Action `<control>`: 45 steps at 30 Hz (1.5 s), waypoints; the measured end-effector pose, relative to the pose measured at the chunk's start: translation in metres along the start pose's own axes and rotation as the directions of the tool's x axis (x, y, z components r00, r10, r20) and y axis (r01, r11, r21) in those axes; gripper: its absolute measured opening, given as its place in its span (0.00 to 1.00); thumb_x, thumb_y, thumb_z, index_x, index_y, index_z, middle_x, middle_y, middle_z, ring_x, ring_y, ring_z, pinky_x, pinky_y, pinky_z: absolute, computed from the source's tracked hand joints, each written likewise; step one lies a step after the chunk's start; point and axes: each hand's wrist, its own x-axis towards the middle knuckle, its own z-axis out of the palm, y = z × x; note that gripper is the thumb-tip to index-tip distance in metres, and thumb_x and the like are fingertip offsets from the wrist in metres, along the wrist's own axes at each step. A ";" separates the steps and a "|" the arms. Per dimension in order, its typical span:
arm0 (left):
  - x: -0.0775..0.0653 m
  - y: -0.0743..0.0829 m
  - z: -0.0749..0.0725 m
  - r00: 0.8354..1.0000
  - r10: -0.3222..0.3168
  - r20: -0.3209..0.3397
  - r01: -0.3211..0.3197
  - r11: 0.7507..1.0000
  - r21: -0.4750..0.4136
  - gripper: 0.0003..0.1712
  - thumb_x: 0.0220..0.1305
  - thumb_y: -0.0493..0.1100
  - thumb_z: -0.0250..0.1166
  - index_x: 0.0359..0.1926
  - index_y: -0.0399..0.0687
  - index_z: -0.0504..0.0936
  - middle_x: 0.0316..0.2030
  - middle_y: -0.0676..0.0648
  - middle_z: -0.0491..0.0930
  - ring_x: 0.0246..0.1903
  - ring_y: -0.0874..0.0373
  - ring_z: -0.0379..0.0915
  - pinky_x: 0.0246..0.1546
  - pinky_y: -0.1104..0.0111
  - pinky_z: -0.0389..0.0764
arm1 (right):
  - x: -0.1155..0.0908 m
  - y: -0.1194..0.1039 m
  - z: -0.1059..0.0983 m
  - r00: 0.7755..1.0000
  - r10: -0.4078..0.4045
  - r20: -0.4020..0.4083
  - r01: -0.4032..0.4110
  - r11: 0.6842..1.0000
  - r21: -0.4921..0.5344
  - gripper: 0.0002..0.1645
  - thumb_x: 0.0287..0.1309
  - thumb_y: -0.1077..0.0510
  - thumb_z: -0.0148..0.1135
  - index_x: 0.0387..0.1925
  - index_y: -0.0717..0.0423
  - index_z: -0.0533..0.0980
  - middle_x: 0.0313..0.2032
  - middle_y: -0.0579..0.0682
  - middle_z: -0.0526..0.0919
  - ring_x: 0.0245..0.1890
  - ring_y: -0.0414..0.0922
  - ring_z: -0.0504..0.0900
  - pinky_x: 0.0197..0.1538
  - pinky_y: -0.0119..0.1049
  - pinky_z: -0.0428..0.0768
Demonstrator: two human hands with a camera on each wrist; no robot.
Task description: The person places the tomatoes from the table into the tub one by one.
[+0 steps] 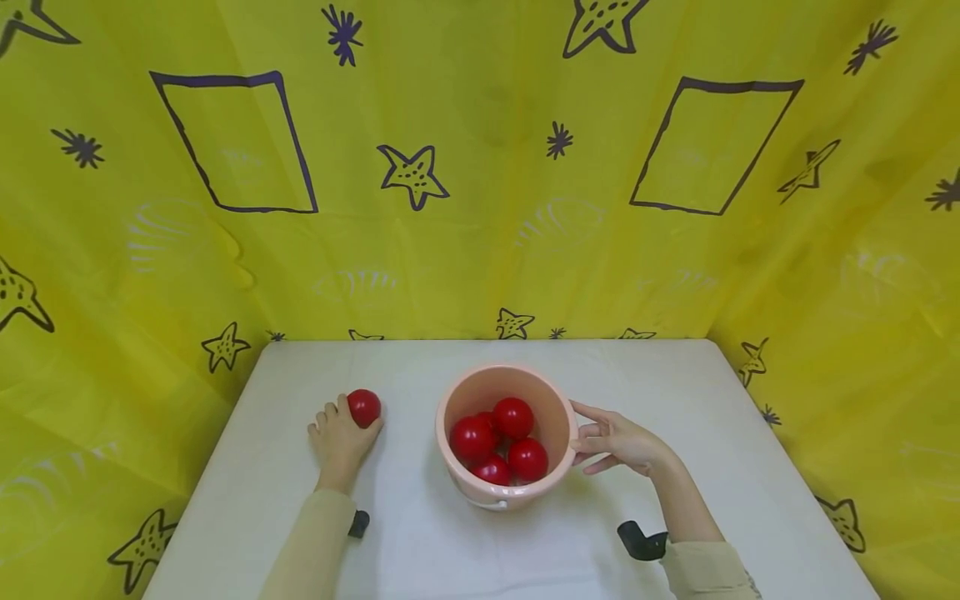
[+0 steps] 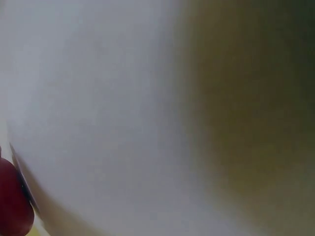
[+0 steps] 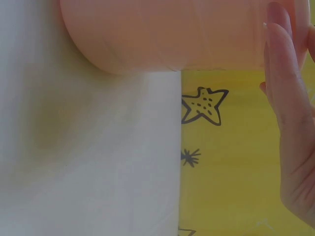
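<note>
A pink bucket (image 1: 558, 392) stands upright on the table, with several red balls (image 1: 513, 418) inside it. Its pale handle (image 1: 491, 504) hangs at the near side. My right hand (image 1: 626, 442) touches the right wall of the bucket near the rim, fingers nearly straight; the right wrist view also has the fingers (image 3: 285, 64) against the pink wall. Left of the bucket, my left hand (image 1: 342, 437) grips another red ball (image 1: 364, 407) between thumb and fingers, low over the table; whether the ball rests on it I cannot tell. Part of that ball (image 2: 14, 199) appears in the left wrist view.
A white-covered table (image 1: 480, 558) lies under everything. Yellow curtains (image 1: 480, 250) with starfish drawings hang behind it and on both sides. Dark wrist-worn pieces (image 1: 642, 542) stick out near both sleeves.
</note>
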 end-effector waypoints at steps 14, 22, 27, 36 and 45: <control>0.001 0.019 -0.005 0.991 0.088 -0.103 -0.094 0.994 -0.057 0.39 0.46 0.63 0.61 0.49 0.37 0.67 0.43 0.36 0.69 0.45 0.41 0.62 0.46 0.48 0.64 | 0.001 0.001 0.000 1.000 -0.007 0.005 0.007 1.000 0.001 0.48 0.55 0.58 0.61 0.69 0.62 0.44 0.47 0.66 0.77 0.37 0.51 0.83 0.39 0.46 0.81; 0.004 0.075 -0.044 0.916 0.297 -0.272 -0.328 0.941 -0.079 0.40 0.41 0.63 0.65 0.48 0.39 0.70 0.43 0.39 0.71 0.44 0.44 0.64 0.47 0.50 0.66 | 0.001 0.001 0.000 1.000 -0.011 0.001 0.011 1.000 -0.001 0.49 0.55 0.58 0.61 0.69 0.63 0.44 0.47 0.67 0.77 0.37 0.51 0.83 0.39 0.46 0.82; -0.012 0.116 -0.064 0.848 0.456 -0.269 -0.476 0.879 -0.009 0.43 0.38 0.64 0.67 0.51 0.41 0.70 0.45 0.40 0.72 0.47 0.46 0.65 0.49 0.51 0.69 | 0.001 0.001 0.001 1.000 -0.011 0.002 0.011 1.000 0.000 0.48 0.55 0.59 0.61 0.69 0.63 0.44 0.47 0.67 0.77 0.37 0.51 0.83 0.39 0.46 0.82; -0.055 0.164 -0.051 0.683 0.730 -0.029 -0.721 0.679 0.136 0.43 0.38 0.70 0.64 0.53 0.52 0.70 0.45 0.48 0.71 0.46 0.55 0.65 0.47 0.59 0.71 | 0.000 -0.001 0.002 1.000 -0.018 0.002 0.018 1.000 0.001 0.48 0.55 0.59 0.61 0.69 0.63 0.44 0.47 0.67 0.77 0.37 0.51 0.83 0.39 0.46 0.82; -0.068 0.184 -0.034 0.524 0.773 0.358 -0.852 0.477 0.216 0.46 0.40 0.71 0.64 0.61 0.59 0.66 0.58 0.50 0.67 0.57 0.52 0.60 0.59 0.53 0.64 | 0.000 0.000 0.001 1.000 -0.014 -0.002 0.014 1.000 0.010 0.48 0.55 0.59 0.61 0.69 0.62 0.45 0.47 0.66 0.77 0.37 0.51 0.83 0.39 0.47 0.81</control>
